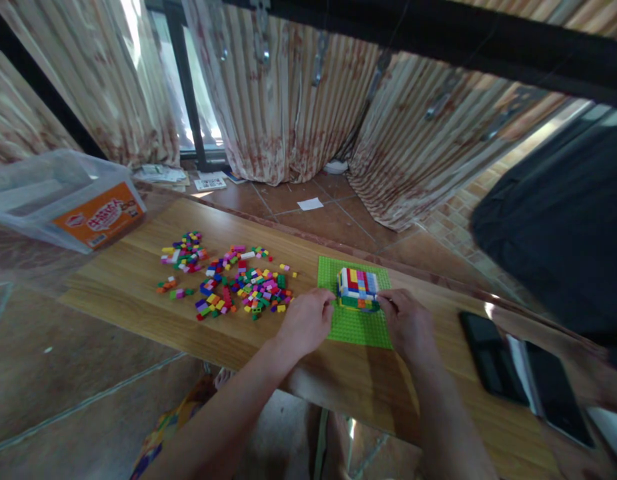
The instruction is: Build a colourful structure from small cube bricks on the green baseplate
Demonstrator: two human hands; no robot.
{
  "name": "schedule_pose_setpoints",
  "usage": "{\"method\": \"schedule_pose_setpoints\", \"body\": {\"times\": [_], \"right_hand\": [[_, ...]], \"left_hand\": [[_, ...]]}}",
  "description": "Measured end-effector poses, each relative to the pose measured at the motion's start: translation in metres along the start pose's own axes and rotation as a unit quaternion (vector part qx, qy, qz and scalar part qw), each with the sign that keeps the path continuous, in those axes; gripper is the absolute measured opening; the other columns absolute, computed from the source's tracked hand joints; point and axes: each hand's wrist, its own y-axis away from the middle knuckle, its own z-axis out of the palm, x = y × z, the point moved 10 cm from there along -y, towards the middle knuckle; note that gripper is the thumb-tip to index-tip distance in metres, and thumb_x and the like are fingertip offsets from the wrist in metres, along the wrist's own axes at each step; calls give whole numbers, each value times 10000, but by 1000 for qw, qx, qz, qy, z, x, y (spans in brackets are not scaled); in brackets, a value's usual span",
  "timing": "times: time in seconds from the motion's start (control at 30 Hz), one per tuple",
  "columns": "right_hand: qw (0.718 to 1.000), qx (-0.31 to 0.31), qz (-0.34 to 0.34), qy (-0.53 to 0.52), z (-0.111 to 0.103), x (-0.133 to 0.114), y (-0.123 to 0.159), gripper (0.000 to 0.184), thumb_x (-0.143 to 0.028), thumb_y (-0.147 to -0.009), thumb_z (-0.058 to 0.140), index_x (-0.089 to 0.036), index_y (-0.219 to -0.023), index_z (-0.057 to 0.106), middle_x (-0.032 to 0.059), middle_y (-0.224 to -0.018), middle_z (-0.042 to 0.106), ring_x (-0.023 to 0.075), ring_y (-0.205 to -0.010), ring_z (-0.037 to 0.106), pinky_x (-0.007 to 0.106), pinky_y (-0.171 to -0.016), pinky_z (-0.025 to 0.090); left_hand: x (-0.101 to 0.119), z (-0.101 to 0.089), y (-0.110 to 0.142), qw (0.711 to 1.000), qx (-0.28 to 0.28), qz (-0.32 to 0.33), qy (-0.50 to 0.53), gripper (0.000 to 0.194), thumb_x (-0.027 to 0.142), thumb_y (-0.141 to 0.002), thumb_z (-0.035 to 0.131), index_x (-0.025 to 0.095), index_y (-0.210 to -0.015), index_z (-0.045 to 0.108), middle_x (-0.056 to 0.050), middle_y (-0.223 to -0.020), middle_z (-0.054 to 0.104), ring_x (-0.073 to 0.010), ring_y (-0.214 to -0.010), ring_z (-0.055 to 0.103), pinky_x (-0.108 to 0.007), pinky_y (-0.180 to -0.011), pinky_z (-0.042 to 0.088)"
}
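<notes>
A toy brick model (357, 285) sits on the green baseplate (361, 328), with rows of white, red, yellow and blue bricks on top and green and yellow lower down. My left hand (308, 321) rests over the baseplate's left edge, its fingers curled together beside the model; whatever may be between them is hidden. At the model's right side, my right hand (407, 321) has its thumb and fingertips pinched close against the bricks. A tiny pale spot shows at those fingertips, too small to name.
Loose colourful bricks (261, 288) lie spread left of the baseplate, with another pile (185, 252) farther left. A clear plastic bin (33, 200) with an orange label stands at the far left. Right of my hands are a black phone-like device (491, 357) and another dark flat object (558, 387) on the wooden table (138, 293).
</notes>
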Motion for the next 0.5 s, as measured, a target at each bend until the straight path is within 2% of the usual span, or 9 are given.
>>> {"method": "schedule_pose_setpoints", "body": {"times": [0.33,0.5], "right_hand": [[999,8,-29,19,-4,-16,-3,291,-323,-861,437,-183,-829,690,85,-853,661,193,-750,605,319,-714,456],[999,27,10,18,-3,-10,-5,250,-302,-813,469,-186,-811,690,66,-814,657,167,-659,586,304,-671,453]], "left_hand": [[0,-1,2,1000,3,6,-8,210,129,-852,484,169,-957,662,-61,-920,697,-178,-838,647,-295,-783,494],[1,-2,3,1000,5,13,-20,206,130,-855,477,174,-942,659,-62,-906,688,-181,-842,642,-297,-785,492]]}}
